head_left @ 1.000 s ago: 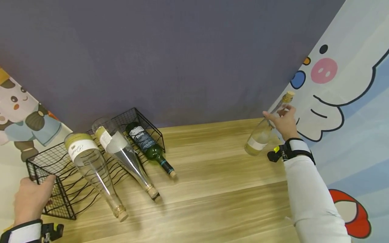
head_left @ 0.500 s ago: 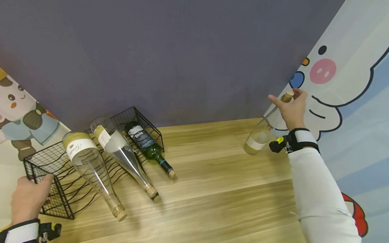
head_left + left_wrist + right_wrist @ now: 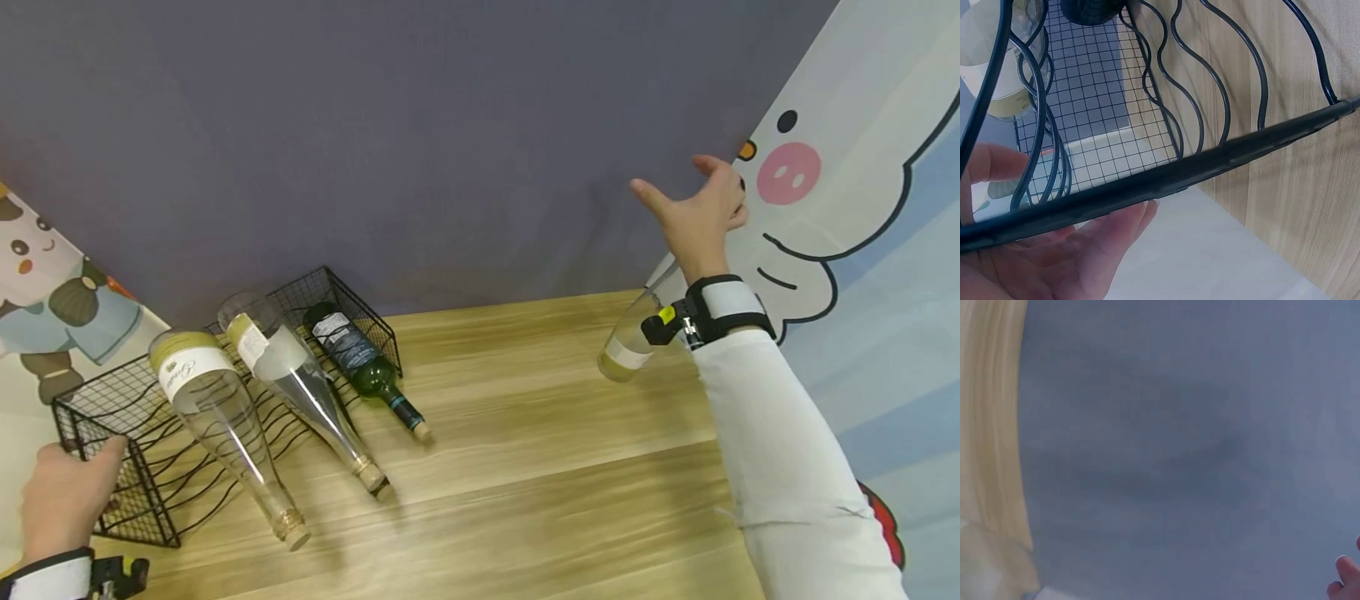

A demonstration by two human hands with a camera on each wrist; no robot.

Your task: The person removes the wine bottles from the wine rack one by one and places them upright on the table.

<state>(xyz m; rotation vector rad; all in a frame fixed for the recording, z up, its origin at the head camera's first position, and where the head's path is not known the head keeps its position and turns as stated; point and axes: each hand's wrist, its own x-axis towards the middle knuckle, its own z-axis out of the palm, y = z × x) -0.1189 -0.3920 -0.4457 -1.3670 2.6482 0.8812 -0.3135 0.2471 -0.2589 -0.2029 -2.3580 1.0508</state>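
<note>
My left hand (image 3: 66,500) grips the near left end of a black wire bottle rack (image 3: 141,500). In the left wrist view its fingers curl under the thick rim bar (image 3: 1210,158). On the rack lie a large clear bottle (image 3: 221,421), a second clear bottle (image 3: 300,375) and a green wine bottle (image 3: 367,362), all with corked necks toward me. My right hand (image 3: 697,218) is raised at the right, thumb and forefinger spread, holding nothing. Below it a clear bottle (image 3: 624,350) stands upright on the wooden table; the wrist and hand hide its neck.
The wooden table (image 3: 510,433) meets a dark grey wall (image 3: 465,167) at the back. A cartoon-printed panel (image 3: 855,275) rises at the right, close to the standing bottle. Another printed panel (image 3: 67,283) is behind the rack at the left.
My right hand has let go of the standing bottle and slid up past its cork, then away above it. The left hand keeps its grip on the rack, which stays in place.
</note>
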